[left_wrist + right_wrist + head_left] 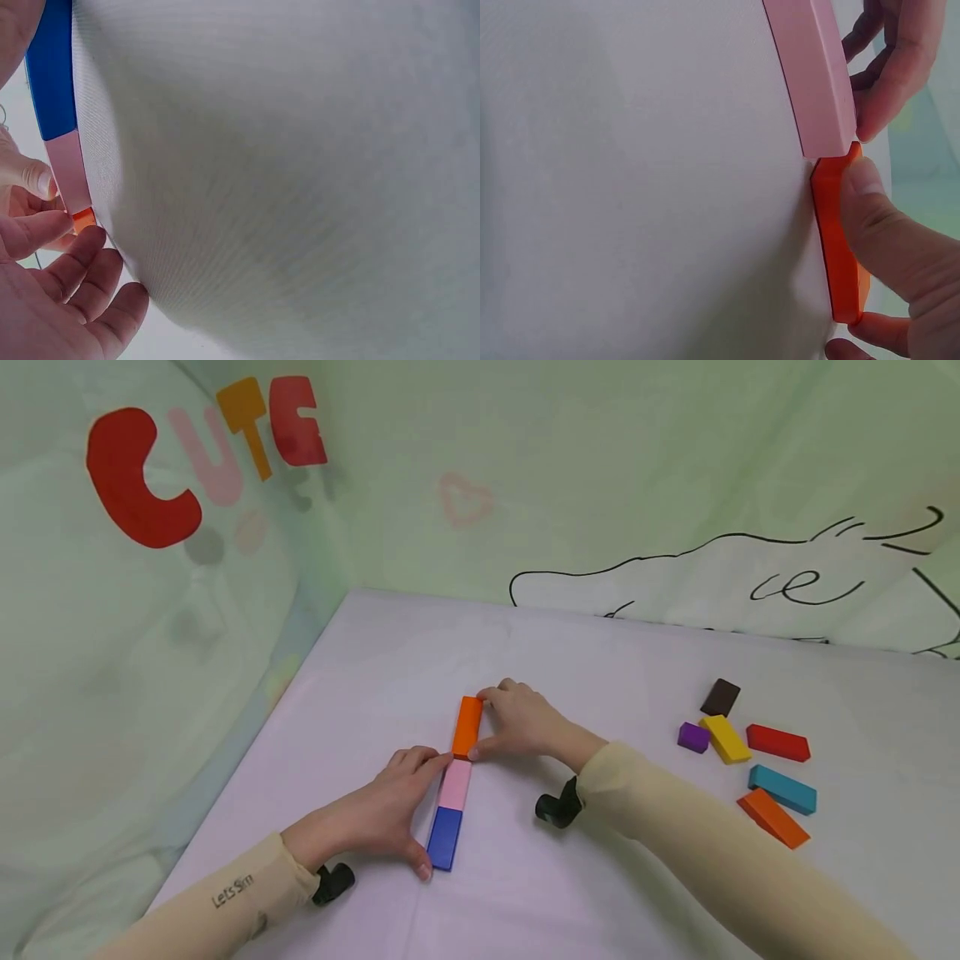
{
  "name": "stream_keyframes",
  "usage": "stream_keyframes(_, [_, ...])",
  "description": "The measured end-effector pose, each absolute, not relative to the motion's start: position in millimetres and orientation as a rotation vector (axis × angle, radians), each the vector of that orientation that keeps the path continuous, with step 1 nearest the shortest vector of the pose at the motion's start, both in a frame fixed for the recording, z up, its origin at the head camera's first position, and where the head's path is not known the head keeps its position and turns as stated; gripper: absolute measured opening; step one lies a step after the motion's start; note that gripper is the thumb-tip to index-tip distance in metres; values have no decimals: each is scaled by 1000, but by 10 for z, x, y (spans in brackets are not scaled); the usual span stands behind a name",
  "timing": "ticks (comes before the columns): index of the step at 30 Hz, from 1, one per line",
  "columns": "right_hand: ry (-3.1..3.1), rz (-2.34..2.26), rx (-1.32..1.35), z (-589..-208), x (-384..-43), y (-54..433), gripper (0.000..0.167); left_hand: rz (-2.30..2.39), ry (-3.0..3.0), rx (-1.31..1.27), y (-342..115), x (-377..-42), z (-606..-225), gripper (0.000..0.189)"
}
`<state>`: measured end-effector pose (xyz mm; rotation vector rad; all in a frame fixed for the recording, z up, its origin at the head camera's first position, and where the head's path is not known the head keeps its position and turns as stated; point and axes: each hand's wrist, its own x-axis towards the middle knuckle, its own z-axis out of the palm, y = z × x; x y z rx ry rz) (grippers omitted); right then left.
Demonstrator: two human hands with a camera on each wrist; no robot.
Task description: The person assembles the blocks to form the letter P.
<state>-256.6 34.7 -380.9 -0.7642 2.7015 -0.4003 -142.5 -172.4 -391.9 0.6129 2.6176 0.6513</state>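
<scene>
Mid-frame, the right hand [522, 718] pinches the orange block [468, 725] in its fingers, lined up with the pink block [455, 785] and blue block [446, 839] — left hand [378, 806], fingers loosely spread, along the left edge — decent surface [600, 693] room rightward.

The worktop [600, 660] is pale, with a faint lilac tint, its far-left corner showing and its left edge slanting toward the near side. Left of its middle, three blocks lie end to end in a row running near to far, leaning slightly right at the far end: a blue block [445, 839] nearest, a pink block [454, 785] between, an orange block [467, 727] farthest. Well apart on the right is a loose group: a dark block [721, 697] farthest, a short purple block [693, 737] just left of a yellow block [725, 739], a red block [778, 742] to their right, and nearer, a teal block [783, 788] with a second orange block [774, 818] close beside it.
</scene>
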Motion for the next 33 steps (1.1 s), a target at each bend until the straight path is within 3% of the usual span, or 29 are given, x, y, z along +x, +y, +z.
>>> stream_keyframes(6, [2713,-441,-737,-3823,-2537,332,77,662,2620,606,-1722,-1419,-3906,128])
stream_keyframes(33, [2707,-461,-751,-3823,-2479,329,77,652,2622,616,-1724,-1394,-3899,124])
